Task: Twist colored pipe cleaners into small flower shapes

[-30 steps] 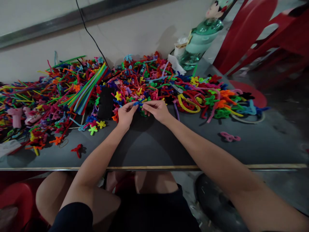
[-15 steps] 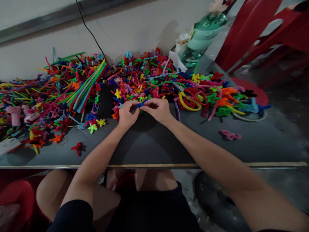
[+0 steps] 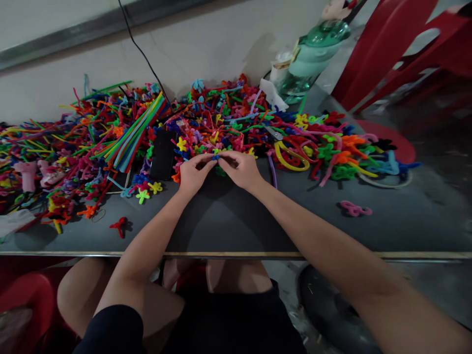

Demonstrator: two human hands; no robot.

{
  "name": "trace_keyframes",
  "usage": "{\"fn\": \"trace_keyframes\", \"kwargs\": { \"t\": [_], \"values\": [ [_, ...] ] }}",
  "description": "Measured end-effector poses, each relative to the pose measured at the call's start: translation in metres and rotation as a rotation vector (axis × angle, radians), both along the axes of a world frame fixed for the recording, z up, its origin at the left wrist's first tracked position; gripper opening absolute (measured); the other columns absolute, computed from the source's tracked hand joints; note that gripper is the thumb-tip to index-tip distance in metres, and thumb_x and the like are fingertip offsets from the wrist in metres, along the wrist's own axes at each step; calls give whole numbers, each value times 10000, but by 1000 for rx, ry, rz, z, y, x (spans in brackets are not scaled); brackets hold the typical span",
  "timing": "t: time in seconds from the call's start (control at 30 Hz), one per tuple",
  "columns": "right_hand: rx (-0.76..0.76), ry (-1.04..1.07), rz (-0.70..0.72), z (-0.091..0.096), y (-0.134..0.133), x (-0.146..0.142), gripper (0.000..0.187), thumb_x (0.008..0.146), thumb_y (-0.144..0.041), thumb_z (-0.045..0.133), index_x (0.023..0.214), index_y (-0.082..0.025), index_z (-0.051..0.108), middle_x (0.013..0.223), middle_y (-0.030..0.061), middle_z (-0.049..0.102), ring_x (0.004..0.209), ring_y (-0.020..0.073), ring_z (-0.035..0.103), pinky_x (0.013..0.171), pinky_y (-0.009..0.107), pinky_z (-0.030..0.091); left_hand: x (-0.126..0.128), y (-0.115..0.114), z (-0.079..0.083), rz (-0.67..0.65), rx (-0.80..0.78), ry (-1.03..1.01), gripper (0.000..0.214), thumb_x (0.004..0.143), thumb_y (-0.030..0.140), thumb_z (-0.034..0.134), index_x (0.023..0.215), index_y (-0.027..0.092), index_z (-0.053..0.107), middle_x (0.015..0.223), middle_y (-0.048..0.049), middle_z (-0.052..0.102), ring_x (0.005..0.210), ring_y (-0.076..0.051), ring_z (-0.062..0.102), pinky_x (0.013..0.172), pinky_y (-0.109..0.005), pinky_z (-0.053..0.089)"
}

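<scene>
My left hand (image 3: 193, 173) and my right hand (image 3: 240, 168) meet fingertip to fingertip over the dark table (image 3: 228, 221), just in front of a big heap of coloured pipe cleaners (image 3: 221, 123). Both pinch a small blue pipe-cleaner piece (image 3: 215, 158) between thumbs and forefingers. Most of the piece is hidden by my fingers. A black phone (image 3: 162, 154) lies just left of my left hand.
Yellow-handled scissors (image 3: 285, 153) lie right of my hands. A bundle of straight pipe cleaners (image 3: 132, 132) slants at the left. A green bottle (image 3: 309, 54) stands at the back, red chairs (image 3: 398, 49) beyond. A pink twisted piece (image 3: 354, 209) and a red one (image 3: 118, 227) lie apart.
My fingers have drawn closer together on the blue piece, covering more of it. The hands stay in nearly the same spot; the view has shifted slightly.
</scene>
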State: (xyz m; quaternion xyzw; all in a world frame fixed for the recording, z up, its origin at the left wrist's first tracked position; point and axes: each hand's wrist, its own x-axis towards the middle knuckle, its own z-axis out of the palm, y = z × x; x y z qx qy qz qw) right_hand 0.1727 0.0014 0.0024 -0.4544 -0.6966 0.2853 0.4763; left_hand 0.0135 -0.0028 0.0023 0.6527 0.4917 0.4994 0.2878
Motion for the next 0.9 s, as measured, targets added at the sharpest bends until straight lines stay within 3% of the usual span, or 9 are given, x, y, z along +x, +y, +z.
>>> {"fn": "trace_keyframes", "kwargs": {
  "t": [0.1, 0.2, 0.3, 0.47, 0.57, 0.73, 0.9],
  "values": [
    [-29, 17, 30, -3, 2, 0, 277, 738, -244, 624, 986, -160, 716, 830, 58, 712, 677, 158, 620, 648, 314, 508, 1, 2, -2, -64, -17, -47, 174, 785, 304, 673, 915, 206, 735, 916, -39, 747, 842, -170, 694, 782, -314, 564],
    [-111, 140, 35, -4, 4, 0, 257, 753, -303, 639, 951, -162, 723, 735, 41, 689, 592, 141, 597, 582, 299, 493, 1, 4, -4, -94, -7, -85, 214, 819, 326, 628, 965, 210, 732, 956, -44, 744, 841, -165, 689, 767, -308, 561],
    [-232, 259, 78, -4, 6, -1, 299, 793, -403, 611, 924, -160, 727, 580, 9, 622, 484, 117, 551, 479, 259, 447, 0, 5, -3, -57, -20, -88, 231, 795, 341, 656, 971, 212, 731, 930, -44, 745, 755, -149, 677, 683, -282, 550],
    [-309, 258, 252, -9, 8, -5, 317, 795, -409, 602, 952, -158, 714, 578, -1, 613, 509, 108, 570, 450, 218, 428, -1, 2, 3, 51, 13, -8, 167, 775, 330, 676, 846, 191, 737, 793, -29, 735, 643, -124, 632, 572, -244, 487],
    [-322, 337, 203, -11, 9, -7, 305, 803, -420, 598, 946, -167, 690, 566, -11, 594, 494, 107, 565, 430, 215, 416, -1, 1, 5, 76, 22, 10, 173, 770, 328, 674, 837, 179, 734, 773, -28, 731, 603, -113, 608, 542, -236, 461],
    [-306, 380, 136, -7, 11, -5, 274, 775, -428, 637, 867, -171, 667, 561, -20, 580, 454, 98, 535, 420, 226, 407, -1, 5, 0, -23, -44, -106, 245, 768, 402, 668, 822, 175, 743, 798, -40, 737, 691, -142, 649, 620, -257, 506],
    [-309, 338, 214, 0, 7, -3, 317, 760, -482, 649, 762, -165, 662, 587, -3, 607, 477, 90, 536, 439, 225, 410, -7, 10, -2, -131, -199, -297, 314, 672, 474, 738, 788, 183, 757, 712, -26, 727, 631, -138, 634, 640, -289, 530]
  ]
}}
